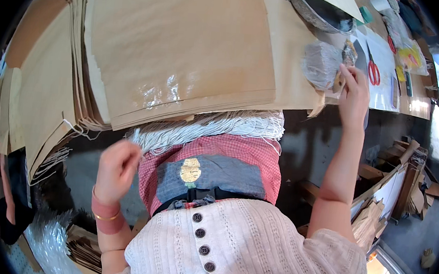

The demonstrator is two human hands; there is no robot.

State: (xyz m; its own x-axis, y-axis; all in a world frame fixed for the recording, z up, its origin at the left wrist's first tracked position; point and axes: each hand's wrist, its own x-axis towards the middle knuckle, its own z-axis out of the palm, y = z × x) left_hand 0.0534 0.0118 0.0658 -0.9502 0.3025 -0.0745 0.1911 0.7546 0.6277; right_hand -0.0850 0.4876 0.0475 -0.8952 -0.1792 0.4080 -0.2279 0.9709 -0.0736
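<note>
Pinching a white cord between closed fingertips, the left hand draws it from the cord bundle just right of its fingers. Above lies the stacked brown paper, its bags apparently still unstrung. Farther right, the right hand reaches with loosely spread fingers, touching a plastic-wrapped bundle; red scissors lie just beyond.

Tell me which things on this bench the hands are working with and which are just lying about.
In hand:
left hand pinching a white cord from the cord bundle
right hand at a clear plastic-wrapped bundle
stack of brown paper sheets

Lying about:
red-handled scissors
yellow packets
grey bowl
</note>
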